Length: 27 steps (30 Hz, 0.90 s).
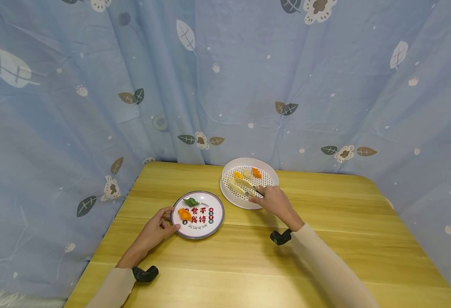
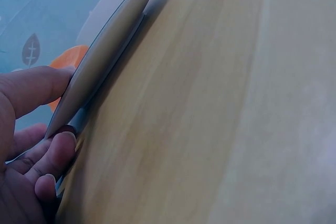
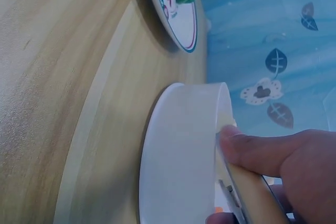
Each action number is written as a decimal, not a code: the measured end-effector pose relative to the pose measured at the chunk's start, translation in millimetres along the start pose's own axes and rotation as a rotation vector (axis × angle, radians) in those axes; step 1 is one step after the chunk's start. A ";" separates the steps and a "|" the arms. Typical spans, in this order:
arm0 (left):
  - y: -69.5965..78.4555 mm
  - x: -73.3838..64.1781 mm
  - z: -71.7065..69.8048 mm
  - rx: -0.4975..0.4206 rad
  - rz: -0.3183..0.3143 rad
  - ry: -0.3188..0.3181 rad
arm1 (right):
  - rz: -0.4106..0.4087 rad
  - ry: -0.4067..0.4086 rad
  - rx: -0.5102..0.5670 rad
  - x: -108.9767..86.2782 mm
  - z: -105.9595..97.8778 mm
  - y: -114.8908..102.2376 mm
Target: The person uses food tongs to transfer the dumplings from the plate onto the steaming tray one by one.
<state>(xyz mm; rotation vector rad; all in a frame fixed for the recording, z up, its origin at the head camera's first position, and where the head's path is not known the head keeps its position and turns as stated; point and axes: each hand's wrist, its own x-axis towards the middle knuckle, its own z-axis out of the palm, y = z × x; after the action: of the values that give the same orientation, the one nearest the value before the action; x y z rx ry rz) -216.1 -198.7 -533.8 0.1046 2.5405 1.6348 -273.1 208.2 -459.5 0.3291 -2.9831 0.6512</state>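
My left hand [image 1: 157, 230] pinches the near-left rim of a white plate [image 1: 214, 222] with red lettering, thumb on top and fingers beneath. On the plate lie an orange piece [image 1: 184, 214] and a green piece [image 1: 191, 202], both like small toy dumplings. In my right hand [image 1: 274, 200] is a pair of tongs [image 1: 245, 184], its tips reaching down inside a round white steamer tray [image 1: 229, 197] with a perforated bottom. A pale curved piece [image 1: 235, 186] lies by the tips; I cannot tell if they grip it. Beyond it are yellow [image 1: 238, 175], cream [image 1: 247, 174] and orange [image 1: 256, 173] pieces.
Both plate and tray stand on a wooden table [image 1: 210, 273], the tray close to its back edge. Behind and at the sides hangs a blue patterned curtain [image 1: 233, 85]. The tray's wall [image 3: 181, 150] rises noticeably higher than the plate.
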 end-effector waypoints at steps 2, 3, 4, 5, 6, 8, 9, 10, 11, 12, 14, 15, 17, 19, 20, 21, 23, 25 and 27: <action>-0.2 -0.1 0.0 -0.001 0.003 -0.001 | 0.007 -0.008 -0.018 0.8 0.2 -1.4; -0.2 -0.2 -0.1 -0.001 0.004 -0.001 | 0.011 -0.012 -0.028 1.1 0.3 -2.0; -0.3 -0.2 -0.2 -0.001 0.004 0.000 | 0.016 -0.017 -0.040 1.4 0.4 -2.6; -0.4 -0.2 -0.2 0.001 0.004 0.000 | 0.020 -0.022 -0.051 1.7 0.5 -3.2; -0.5 -0.1 -0.3 0.001 0.004 -0.001 | 0.022 -0.023 -0.059 1.9 0.4 -3.8; -0.9 0.2 -0.4 0.002 0.005 0.001 | 0.030 -0.021 -0.069 1.9 0.5 -5.1; -1.2 0.3 -0.3 0.003 0.005 0.002 | 0.036 -0.019 -0.073 1.5 0.6 -5.7; -1.4 0.2 -0.2 0.005 0.006 0.003 | 0.042 -0.017 -0.074 1.0 0.8 -6.2; -1.5 0.1 -0.1 0.006 0.007 0.004 | 0.046 -0.015 -0.075 0.5 1.1 -6.5; -1.6 0.0 -0.1 0.007 0.006 0.006 | 0.053 -0.015 -0.074 -0.4 1.5 -6.8; -1.1 0.2 0.1 0.015 0.006 0.008 | 0.060 -0.012 -0.073 -2.3 1.7 -6.5; -1.0 0.1 0.3 0.017 0.003 0.009 | 0.060 -0.011 -0.071 -3.5 1.6 -6.2; -0.8 -0.3 0.7 0.021 -0.001 0.010 | 0.054 0.000 -0.060 -6.3 1.4 -5.6; -1.0 -0.4 1.1 0.023 -0.006 0.011 | 0.042 0.014 -0.049 -9.0 0.9 -5.5; -0.8 -0.4 1.3 0.025 -0.006 0.011 | 0.036 0.023 -0.042 -10.0 0.5 -5.7; -0.6 -0.4 1.5 0.024 -0.009 0.014 | 0.028 0.033 -0.036 -10.9 0.0 -5.9; -0.2 -0.4 1.4 0.027 -0.008 0.014 | 0.015 0.055 -0.029 -12.1 -0.8 -7.2; 0.6 -0.3 1.2 0.030 -0.008 0.017 | -0.004 0.073 -0.023 -13.0 -2.0 -9.3; 1.2 -0.6 0.9 0.032 -0.007 0.020 | -0.028 0.088 -0.019 -14.3 -3.0 -12.2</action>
<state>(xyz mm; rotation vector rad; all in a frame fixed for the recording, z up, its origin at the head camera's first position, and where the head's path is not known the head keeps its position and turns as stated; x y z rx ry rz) -215.4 -197.4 -533.0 0.0825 2.5794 1.6005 -256.4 201.4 -453.5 0.3311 -2.8941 0.6181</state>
